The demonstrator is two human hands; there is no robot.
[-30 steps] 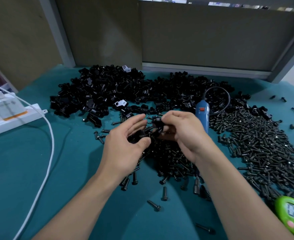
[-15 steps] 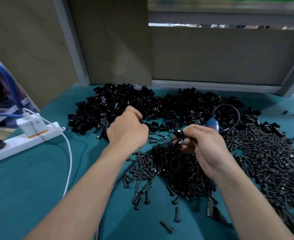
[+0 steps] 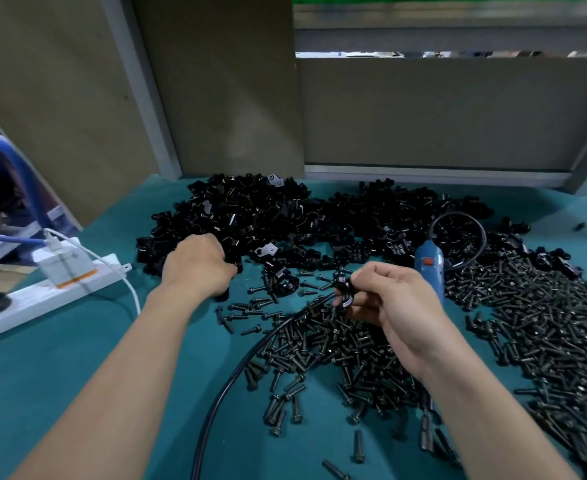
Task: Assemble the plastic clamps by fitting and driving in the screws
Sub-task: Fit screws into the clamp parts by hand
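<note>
While left hand (image 3: 198, 265), grip unclear, reaches the clamp pile (image 3: 250, 209), right hand (image 3: 399, 306) pinches a clamp (image 3: 342, 296) upright.

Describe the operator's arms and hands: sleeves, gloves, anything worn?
Left hand and right hand are bare, with no gloves. Left forearm and right forearm are uncovered to the frame edge, with no sleeve in view. No watch, wristband or marking shows, and no rings on the fingers that are visible.
</note>
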